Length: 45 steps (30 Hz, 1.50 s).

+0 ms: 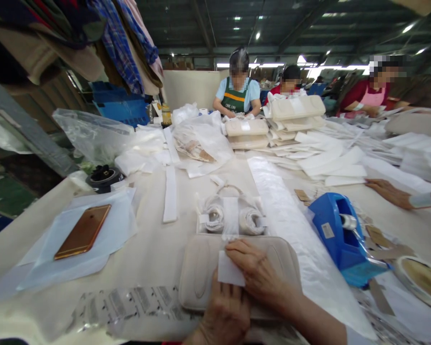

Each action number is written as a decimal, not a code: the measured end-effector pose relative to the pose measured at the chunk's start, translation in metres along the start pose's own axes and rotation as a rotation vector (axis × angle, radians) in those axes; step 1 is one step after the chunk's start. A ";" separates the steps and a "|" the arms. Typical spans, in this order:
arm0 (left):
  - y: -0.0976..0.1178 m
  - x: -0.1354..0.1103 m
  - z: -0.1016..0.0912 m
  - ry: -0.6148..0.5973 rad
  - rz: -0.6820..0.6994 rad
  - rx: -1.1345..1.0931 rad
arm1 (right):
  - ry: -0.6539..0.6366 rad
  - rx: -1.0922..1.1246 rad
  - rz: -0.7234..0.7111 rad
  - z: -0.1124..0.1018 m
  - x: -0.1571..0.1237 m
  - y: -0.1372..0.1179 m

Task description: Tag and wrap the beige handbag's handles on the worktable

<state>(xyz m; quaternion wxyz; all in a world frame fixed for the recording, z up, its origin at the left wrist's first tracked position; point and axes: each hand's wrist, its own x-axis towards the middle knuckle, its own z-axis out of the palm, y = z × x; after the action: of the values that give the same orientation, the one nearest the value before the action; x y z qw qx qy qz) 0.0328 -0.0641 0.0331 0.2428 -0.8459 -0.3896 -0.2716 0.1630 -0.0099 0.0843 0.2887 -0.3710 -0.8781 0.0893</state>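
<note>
A beige padded bag (287, 258) lies flat in front of me, a curved seam showing on each side. Around its middle sits a white paper strip (230, 270). My left hand (227, 309) is closed at the strip's lower end, with its fingertips tucked beneath the paper. From the right, my right hand (253, 268) presses its closed fingers on the strip's upper part. Just beyond the bag are rolled straps (215, 218) wrapped in white, with another white band (231, 215) between the rolls.
A phone (83, 232) rests on pale sheets at left. Right of the bag stand a blue tape dispenser (339, 239) and a tape roll (424, 282). A co-worker's hand (391, 192) reaches in from the right. Stacked bags (298, 108) and several people are across the table.
</note>
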 end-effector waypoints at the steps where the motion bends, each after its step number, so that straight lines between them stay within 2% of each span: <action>1: -0.001 0.008 0.004 -0.041 -0.009 0.029 | -0.010 0.018 -0.011 -0.002 0.004 0.009; 5: -0.019 0.024 0.020 -0.157 0.050 0.093 | -0.032 0.007 -0.020 -0.007 0.016 0.034; 9: -0.031 0.020 0.031 -0.154 0.073 0.070 | 0.005 -0.031 -0.079 -0.002 0.017 0.041; 12: -0.040 0.017 0.026 -0.162 0.097 -0.071 | 0.034 -0.035 -0.109 0.003 0.014 0.043; 15: -0.062 0.015 0.009 -0.226 0.182 -0.342 | 0.070 -0.057 -0.144 0.006 0.012 0.044; 18: -0.087 0.019 -0.002 -0.171 0.078 -0.473 | 0.081 -0.111 -0.175 0.009 0.011 0.044; 20: -0.098 0.027 -0.001 -0.144 -0.002 -0.453 | 0.059 -0.129 -0.176 0.010 0.011 0.044; 21: -0.101 0.032 0.003 -0.163 0.006 -0.448 | 0.046 -0.128 -0.173 0.011 0.011 0.044; 24: -0.103 0.045 0.019 -0.272 0.148 -0.485 | 0.026 -0.112 -0.166 0.013 0.011 0.044; 27: -0.103 0.048 0.030 -0.324 0.192 -0.498 | 0.039 -0.097 -0.178 0.014 0.010 0.042; 32: -0.109 0.042 0.025 -0.464 0.223 -0.544 | -0.004 -0.011 -0.160 0.006 -0.005 0.030; 36: -0.110 0.043 0.020 -0.532 0.265 -0.533 | -0.090 -0.130 -0.121 -0.004 -0.030 0.021; 40: -0.109 0.045 0.020 -0.560 0.295 -0.480 | -0.051 -0.325 -0.214 -0.006 -0.042 0.019; 45: -0.103 0.050 0.013 -0.627 0.278 -0.413 | 0.029 -0.421 -0.429 -0.014 -0.032 0.017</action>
<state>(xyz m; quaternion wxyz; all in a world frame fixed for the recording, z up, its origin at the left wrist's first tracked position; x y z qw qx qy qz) -0.0178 0.0300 0.0762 -0.0287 -0.9635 -0.2636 -0.0375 0.1993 -0.0214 0.0748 0.2301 -0.2297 -0.9315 -0.1630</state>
